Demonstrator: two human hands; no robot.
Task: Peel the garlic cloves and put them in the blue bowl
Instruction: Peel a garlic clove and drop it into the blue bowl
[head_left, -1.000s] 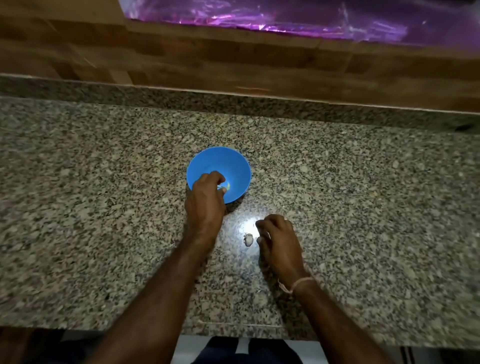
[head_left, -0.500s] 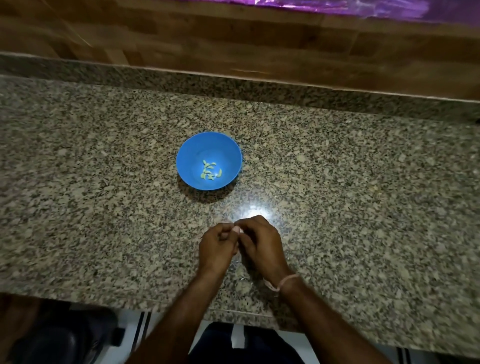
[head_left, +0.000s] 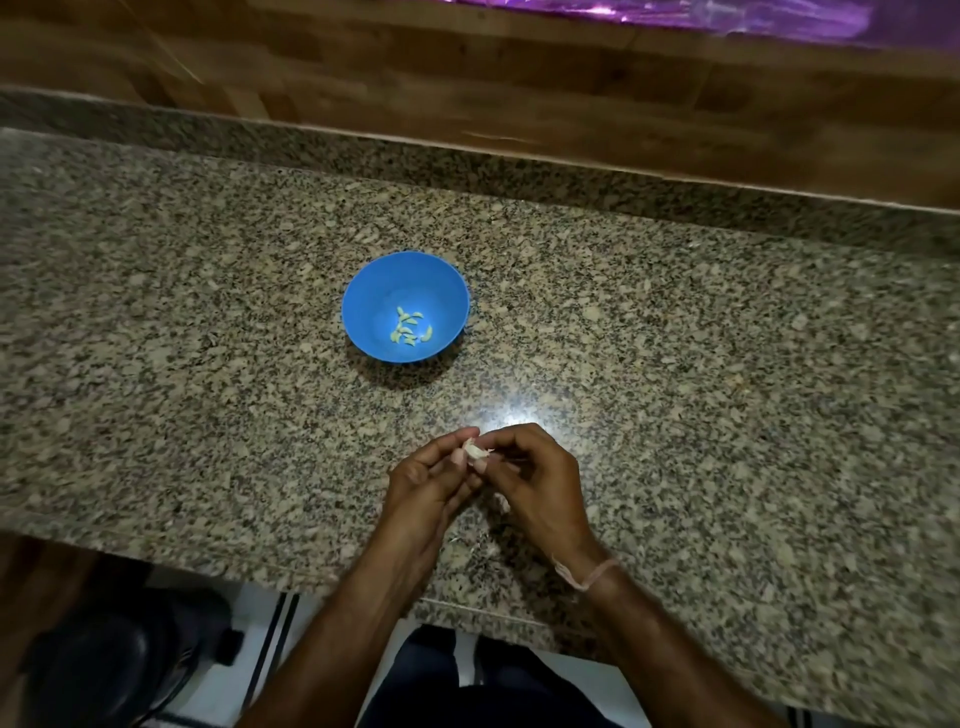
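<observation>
Your left hand (head_left: 423, 483) has left the blue bowl (head_left: 374, 301) at 12 o'clock and, with your right hand (head_left: 535, 478), pinches a garlic clove (head_left: 474, 449) still to peel. Several peeled cloves (head_left: 410, 330) already lie inside.

A speckled granite counter (head_left: 208, 415) shows 1 bright glare spot (head_left: 511, 410). Behind it runs a wooden wall (head_left: 467, 78), with shiny purple film (head_left: 727, 15) along the top. A dark rounded object (head_left: 104, 660) sits below the counter edge.

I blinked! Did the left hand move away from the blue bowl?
Yes. The left hand left the blue bowl and came back toward the near edge of the counter, now pinching a garlic clove with the right hand.
</observation>
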